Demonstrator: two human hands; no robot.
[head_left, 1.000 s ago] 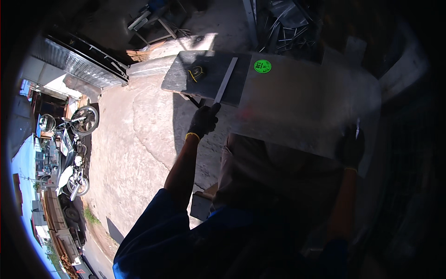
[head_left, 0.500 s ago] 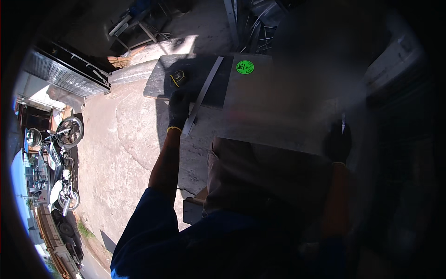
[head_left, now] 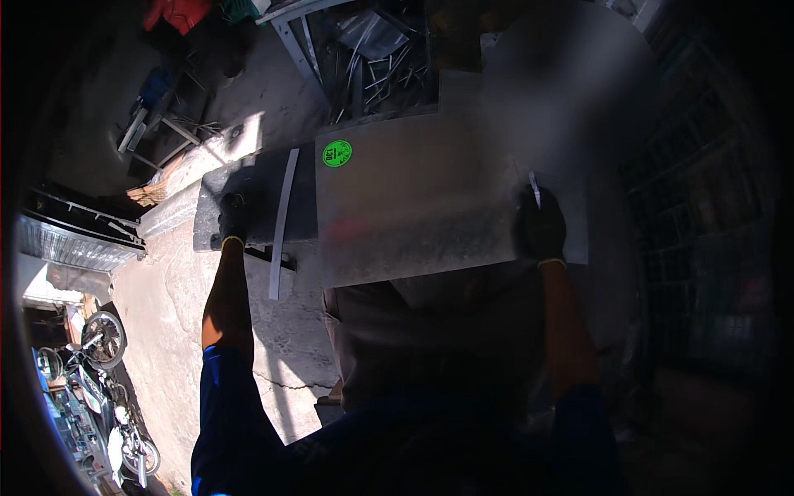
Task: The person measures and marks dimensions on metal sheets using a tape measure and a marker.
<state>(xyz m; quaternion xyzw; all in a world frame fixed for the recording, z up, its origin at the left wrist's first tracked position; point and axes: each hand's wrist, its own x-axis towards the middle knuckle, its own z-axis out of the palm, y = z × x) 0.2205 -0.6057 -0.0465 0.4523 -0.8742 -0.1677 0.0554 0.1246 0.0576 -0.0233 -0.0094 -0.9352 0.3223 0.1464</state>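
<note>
My left hand [head_left: 234,217], in a dark glove with a yellow cuff, reaches onto the dark board [head_left: 265,217]. A small dark object with yellow on it [head_left: 239,199], perhaps a tape measure, is mostly covered by this hand; dark fingers against dark board hide the grip. Just right of it a long pale flat strip [head_left: 284,223] lies across the board and juts past its near edge. A grey smooth sheet [head_left: 413,236] with a round green sticker [head_left: 337,154] covers the right side. At its near right part, my gloved right hand [head_left: 542,225] is closed on a slim pale tool [head_left: 534,189] pointing away.
Beyond the board stands a metal frame [head_left: 289,45] with loose metal offcuts [head_left: 385,78]. Another small metal stand [head_left: 174,128] is at the far left. A corrugated metal panel [head_left: 62,241] and a motorcycle [head_left: 107,397] are at left on concrete ground [head_left: 165,314]. The upper right is blurred.
My left hand has left the strip's near end and moved onto the small yellow-marked object. The view has shifted, so the board and sheet appear further left. My right hand still holds the slim tool.
</note>
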